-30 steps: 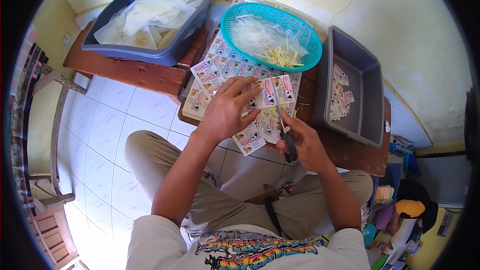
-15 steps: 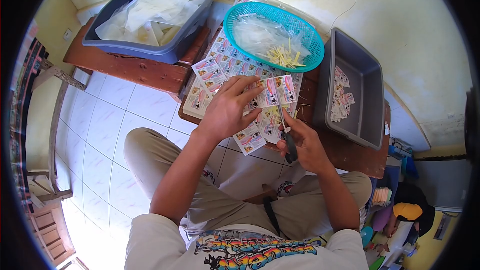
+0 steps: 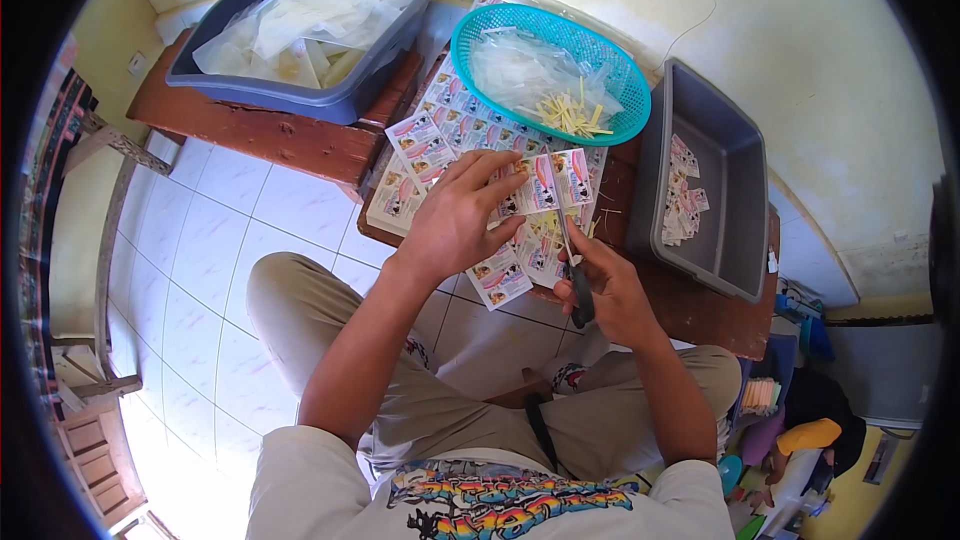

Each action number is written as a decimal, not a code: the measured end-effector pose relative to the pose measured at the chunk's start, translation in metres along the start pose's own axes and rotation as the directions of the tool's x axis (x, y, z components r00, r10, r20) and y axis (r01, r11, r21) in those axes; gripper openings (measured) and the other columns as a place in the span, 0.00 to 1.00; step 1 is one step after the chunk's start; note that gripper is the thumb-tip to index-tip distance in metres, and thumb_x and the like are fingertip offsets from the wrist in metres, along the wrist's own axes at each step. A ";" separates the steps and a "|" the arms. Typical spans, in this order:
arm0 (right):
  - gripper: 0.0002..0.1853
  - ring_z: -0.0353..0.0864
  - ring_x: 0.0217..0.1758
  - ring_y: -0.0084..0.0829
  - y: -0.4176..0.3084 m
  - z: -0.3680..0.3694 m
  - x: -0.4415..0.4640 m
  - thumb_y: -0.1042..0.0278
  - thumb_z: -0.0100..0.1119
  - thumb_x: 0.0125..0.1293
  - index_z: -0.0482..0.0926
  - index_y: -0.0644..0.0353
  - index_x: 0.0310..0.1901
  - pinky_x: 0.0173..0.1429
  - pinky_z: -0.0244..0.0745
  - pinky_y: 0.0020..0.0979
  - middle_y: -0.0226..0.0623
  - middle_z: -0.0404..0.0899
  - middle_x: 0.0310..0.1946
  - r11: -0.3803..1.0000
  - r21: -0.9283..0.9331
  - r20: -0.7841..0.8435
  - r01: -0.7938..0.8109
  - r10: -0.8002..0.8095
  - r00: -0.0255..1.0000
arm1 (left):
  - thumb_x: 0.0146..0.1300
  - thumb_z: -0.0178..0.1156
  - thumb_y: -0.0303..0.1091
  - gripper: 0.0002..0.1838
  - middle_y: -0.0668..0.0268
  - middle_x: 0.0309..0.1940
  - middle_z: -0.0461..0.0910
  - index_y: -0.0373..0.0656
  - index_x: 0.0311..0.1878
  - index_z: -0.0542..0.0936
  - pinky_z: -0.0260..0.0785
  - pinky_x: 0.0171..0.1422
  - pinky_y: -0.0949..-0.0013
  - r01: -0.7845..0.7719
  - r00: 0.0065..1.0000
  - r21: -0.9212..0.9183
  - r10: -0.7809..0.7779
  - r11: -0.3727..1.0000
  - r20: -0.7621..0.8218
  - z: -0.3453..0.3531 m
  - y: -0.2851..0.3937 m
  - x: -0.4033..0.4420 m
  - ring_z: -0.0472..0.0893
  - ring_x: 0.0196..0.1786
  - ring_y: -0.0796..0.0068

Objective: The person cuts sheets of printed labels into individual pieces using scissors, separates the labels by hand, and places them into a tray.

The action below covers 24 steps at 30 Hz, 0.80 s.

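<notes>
My left hand (image 3: 455,208) holds a strip of printed paper labels (image 3: 537,185), thumb below it and fingers over it. In my right hand (image 3: 618,288) is a pair of scissors (image 3: 582,300) with black handles, its blades pointing up at the strip's lower edge. The end label (image 3: 573,177) sits right of the blades, with a thin gap beside it; I cannot tell whether it is fully cut off. More printed label sheets (image 3: 500,278) lie beneath both hands, and a stack of them (image 3: 393,205) is to the left.
A teal basket (image 3: 640,130) behind my hands holds clear plastic bags and yellow strips. To the right, a grey tub (image 3: 735,210) contains cut labels (image 3: 683,205). A blue tub (image 3: 345,105) of plastic sheets stands on a wooden bench (image 3: 270,135). Another person (image 3: 815,435) is at lower right.
The scissor blades, which reached up across the strip, now show only near its lower edge. A gap has appeared between the end label and the strip. My left hand has stayed put.
</notes>
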State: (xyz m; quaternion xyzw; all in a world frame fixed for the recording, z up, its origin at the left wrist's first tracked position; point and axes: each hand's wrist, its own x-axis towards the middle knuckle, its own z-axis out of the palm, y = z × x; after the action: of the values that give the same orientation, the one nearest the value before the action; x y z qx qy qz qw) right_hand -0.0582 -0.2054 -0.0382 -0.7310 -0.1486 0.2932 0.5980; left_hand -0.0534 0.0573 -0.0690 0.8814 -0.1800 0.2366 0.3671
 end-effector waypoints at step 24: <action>0.45 0.80 0.45 0.19 0.007 0.001 0.002 0.75 0.76 0.69 0.63 0.54 0.85 0.40 0.83 0.25 0.35 0.77 0.60 0.999 0.022 -0.028 0.048 -0.047 0.998 | 0.58 0.78 0.32 0.26 0.55 0.67 0.81 0.37 0.60 0.86 0.73 0.74 0.52 0.008 1.000 0.004 -0.008 1.000 0.028 0.000 -0.003 -0.001 0.79 0.68 0.51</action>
State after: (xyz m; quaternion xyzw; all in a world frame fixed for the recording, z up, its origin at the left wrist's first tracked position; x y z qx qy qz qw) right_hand -0.0578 -0.2055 -0.0460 -0.7243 -0.1544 0.2704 0.6152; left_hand -0.0529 0.0596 -0.0710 0.8860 -0.1813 0.2232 0.3637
